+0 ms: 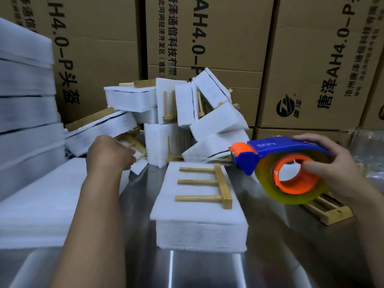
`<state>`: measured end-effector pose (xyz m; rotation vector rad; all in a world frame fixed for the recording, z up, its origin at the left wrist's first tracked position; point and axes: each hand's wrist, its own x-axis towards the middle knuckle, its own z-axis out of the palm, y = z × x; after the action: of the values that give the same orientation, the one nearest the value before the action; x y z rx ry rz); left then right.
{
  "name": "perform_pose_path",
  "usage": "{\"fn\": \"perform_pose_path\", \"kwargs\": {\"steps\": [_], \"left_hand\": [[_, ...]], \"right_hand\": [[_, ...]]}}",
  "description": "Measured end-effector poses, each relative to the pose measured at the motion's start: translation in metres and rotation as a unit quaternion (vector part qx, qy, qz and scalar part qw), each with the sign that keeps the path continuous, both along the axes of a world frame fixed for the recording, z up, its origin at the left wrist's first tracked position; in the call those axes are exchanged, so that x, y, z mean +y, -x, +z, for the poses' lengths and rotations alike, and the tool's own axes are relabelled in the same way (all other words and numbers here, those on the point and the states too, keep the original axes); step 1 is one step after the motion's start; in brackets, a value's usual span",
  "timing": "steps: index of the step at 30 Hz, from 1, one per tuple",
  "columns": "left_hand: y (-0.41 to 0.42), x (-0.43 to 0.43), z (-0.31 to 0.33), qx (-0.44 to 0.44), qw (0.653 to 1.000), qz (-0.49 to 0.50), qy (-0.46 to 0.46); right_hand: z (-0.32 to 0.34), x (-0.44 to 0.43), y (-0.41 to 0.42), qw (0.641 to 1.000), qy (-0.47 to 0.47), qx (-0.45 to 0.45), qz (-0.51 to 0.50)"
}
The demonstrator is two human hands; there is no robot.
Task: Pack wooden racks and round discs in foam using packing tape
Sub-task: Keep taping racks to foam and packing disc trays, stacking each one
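A wooden rack [209,185] with three pegs lies flat on a stack of white foam sheets [199,225] in the middle of the steel table. My right hand [340,169] grips a blue and orange tape dispenser [291,169] with a roll of clear tape, held just right of the rack. My left hand [110,154] reaches forward to the pile of foam-wrapped racks [178,119] behind; its fingers are curled near a wrapped pack, and blur hides whether they grip it. No round disc is visible.
Tall stacks of white foam sheets [27,113] stand at the left. Another wooden rack [326,208] lies on the table under the dispenser at the right. Brown cardboard boxes [307,59] wall off the back. The steel table [187,269] shows bare at the front.
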<state>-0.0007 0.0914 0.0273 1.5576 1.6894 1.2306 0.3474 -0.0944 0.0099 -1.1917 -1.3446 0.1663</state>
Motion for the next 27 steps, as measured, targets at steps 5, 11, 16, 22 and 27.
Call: {"fn": "perform_pose_path", "kwargs": {"steps": [5, 11, 16, 22, 27], "left_hand": [[-0.012, -0.001, -0.003, 0.009, 0.996, -0.056, 0.065], [-0.017, 0.013, -0.019, 0.121, 0.984, -0.061, 0.117], [-0.031, 0.007, -0.036, 0.302, 0.936, -0.102, 0.150], [-0.048, 0.001, -0.051, 0.398, 0.879, -0.186, 0.182], [-0.048, -0.005, -0.059, 0.350, 0.894, -0.204, 0.190]], "right_hand": [[-0.006, -0.008, -0.009, 1.000, 0.004, 0.022, -0.022], [-0.007, -0.008, -0.009, 0.999, 0.036, 0.025, -0.022], [-0.024, -0.012, -0.013, 0.995, 0.094, 0.023, -0.006], [-0.036, -0.008, -0.015, 0.989, 0.139, 0.039, 0.013], [-0.036, -0.008, -0.014, 0.988, 0.149, 0.037, 0.010]]}}
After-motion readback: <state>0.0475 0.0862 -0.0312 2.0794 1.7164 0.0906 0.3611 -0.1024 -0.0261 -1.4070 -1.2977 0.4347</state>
